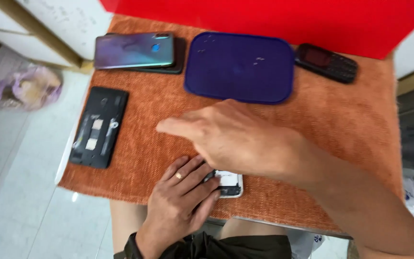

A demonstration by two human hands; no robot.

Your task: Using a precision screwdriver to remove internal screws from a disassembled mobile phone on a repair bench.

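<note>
Head view: left hand (183,201) presses opened white phone (228,183); right hand (231,139) hovers released near blue lid (239,66).

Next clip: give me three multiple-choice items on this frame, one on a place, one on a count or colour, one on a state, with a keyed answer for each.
1. Where does the keypad phone lie on the orange cloth?
A. far right corner
B. near left edge
C. under the lid

2. What colour is the flat plastic lid?
A. green
B. dark blue
C. white

3. What is the left hand doing?
A. hanging off the table
B. pressing on the opened white phone
C. lifting the lid

Answers:
1 A, it lies by the red panel, right of the lid.
2 B, its whole surface shows dark blue.
3 B, its fingers rest on the phone while the right hand hovers above.
</note>
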